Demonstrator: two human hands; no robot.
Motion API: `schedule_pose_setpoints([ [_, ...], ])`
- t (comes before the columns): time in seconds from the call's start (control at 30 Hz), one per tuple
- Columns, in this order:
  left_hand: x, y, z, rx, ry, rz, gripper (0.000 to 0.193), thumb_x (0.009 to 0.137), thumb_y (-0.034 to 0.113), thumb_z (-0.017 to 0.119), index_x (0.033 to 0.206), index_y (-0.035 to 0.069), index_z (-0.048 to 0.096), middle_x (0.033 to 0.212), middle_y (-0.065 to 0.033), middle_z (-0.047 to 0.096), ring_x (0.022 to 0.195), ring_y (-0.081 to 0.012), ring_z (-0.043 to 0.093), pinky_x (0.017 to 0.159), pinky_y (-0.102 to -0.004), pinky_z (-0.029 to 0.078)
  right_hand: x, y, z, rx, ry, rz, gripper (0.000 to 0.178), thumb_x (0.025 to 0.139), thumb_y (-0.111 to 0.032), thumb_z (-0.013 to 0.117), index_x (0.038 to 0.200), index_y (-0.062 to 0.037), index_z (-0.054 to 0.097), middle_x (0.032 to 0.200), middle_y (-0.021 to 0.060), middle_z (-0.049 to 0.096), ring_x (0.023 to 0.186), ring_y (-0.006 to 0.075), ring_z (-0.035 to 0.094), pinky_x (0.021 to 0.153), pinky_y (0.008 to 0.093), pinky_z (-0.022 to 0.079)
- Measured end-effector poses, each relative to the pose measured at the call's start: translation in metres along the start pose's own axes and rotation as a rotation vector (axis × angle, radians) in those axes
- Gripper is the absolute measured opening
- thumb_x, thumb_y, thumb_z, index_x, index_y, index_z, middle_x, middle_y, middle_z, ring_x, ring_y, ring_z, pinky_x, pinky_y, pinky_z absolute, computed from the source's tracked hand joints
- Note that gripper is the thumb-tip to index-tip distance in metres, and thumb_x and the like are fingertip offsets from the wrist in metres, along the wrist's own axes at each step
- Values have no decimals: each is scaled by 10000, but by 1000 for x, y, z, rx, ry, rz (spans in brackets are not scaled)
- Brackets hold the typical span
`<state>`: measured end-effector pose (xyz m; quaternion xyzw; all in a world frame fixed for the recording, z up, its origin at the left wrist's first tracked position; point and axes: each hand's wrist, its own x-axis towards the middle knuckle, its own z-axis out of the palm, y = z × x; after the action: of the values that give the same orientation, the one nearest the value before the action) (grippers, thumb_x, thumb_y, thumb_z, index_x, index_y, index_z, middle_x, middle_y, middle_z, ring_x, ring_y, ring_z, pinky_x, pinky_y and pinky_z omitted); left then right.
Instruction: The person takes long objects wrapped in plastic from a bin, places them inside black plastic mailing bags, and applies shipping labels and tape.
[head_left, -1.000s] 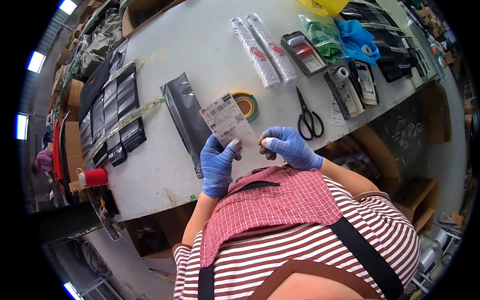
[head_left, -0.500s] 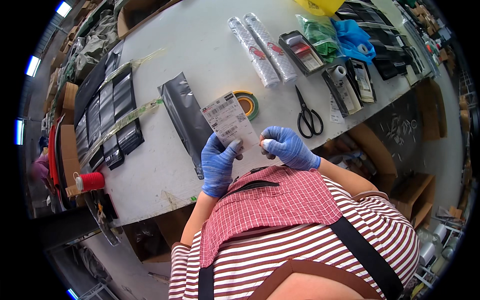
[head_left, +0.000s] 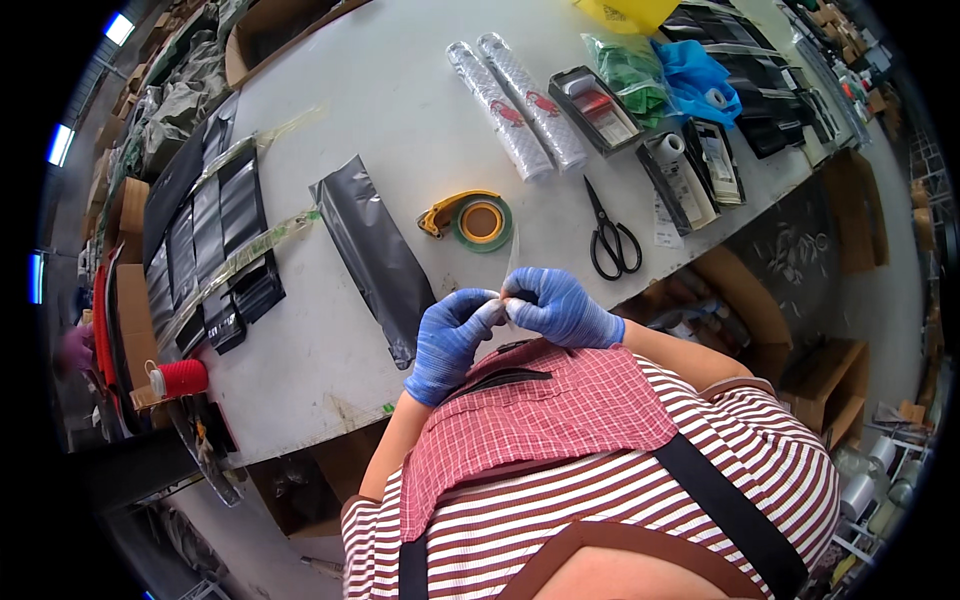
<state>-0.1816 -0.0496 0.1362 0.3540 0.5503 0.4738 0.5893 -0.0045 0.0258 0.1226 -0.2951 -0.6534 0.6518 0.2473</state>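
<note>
In striped blue gloves, my left hand [head_left: 448, 345] and my right hand [head_left: 565, 308] meet in front of my apron, fingertips pinched together. Between them is a white printed shipping label [head_left: 514, 250], turned almost edge-on so only a thin strip shows above the fingers. Both hands are closed on its near end. A slim black plastic mailer package [head_left: 375, 260] lies on the table just beyond my left hand. Past the label rests a yellow tape dispenser [head_left: 482, 222] with a green-edged roll. Black-handled scissors [head_left: 612, 245] lie beyond my right hand.
Two bubble-wrapped rolls [head_left: 515, 110] lie at the far middle of the table [head_left: 300, 370]. Open black boxes [head_left: 595, 110] and bagged green and blue items [head_left: 695, 80] are at the far right. Taped black packages [head_left: 220, 230] lie left, near a red twine spool [head_left: 180, 378].
The label has turned from facing me to nearly edge-on. My left hand has moved right to meet my right hand at its near end. The tape dispenser is now uncovered.
</note>
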Motion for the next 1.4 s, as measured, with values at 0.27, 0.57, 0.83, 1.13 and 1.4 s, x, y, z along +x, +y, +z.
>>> schedule_pose_setpoints([
  [0.27,3,3,-77,-220,125,-183,175,937,180,585,1004,19,605,741,-94,658,587,-135,637,503,-239,519,0,1,-16,-645,100,-12,132,800,-170,617,809,-38,620,735,177,619,666,344,608,607,401,483],
  [0.57,40,-26,-216,881,368,805,167,825,-2,665,976,51,618,1038,-159,665,849,-307,659,797,-324,525,-100,85,-134,-1075,512,518,209,741,-231,637,739,-22,628,662,186,609,603,304,607,577,400,473],
  [0.83,59,-60,-259,1419,68,561,202,801,137,652,996,84,653,1107,-124,649,1005,-329,611,942,-442,455,-191,163,-118,-1216,232,975,313,761,-316,605,807,-25,709,865,216,674,808,377,659,771,454,520],
  [1.13,129,-67,-172,1625,194,269,481,891,382,541,1277,94,562,1489,-57,382,1455,-278,161,1098,-650,183,-90,171,-119,-1320,-771,310,286,833,-305,517,751,-75,667,779,171,668,721,379,643,641,449,509],
  [1.4,57,-70,-138,1450,195,12,515,780,329,697,1261,173,599,1530,-109,292,1429,-445,114,1074,-640,282,146,62,-43,-1084,147,-275,347,804,-152,625,1131,-42,593,1083,186,631,1037,380,583,910,441,476],
])
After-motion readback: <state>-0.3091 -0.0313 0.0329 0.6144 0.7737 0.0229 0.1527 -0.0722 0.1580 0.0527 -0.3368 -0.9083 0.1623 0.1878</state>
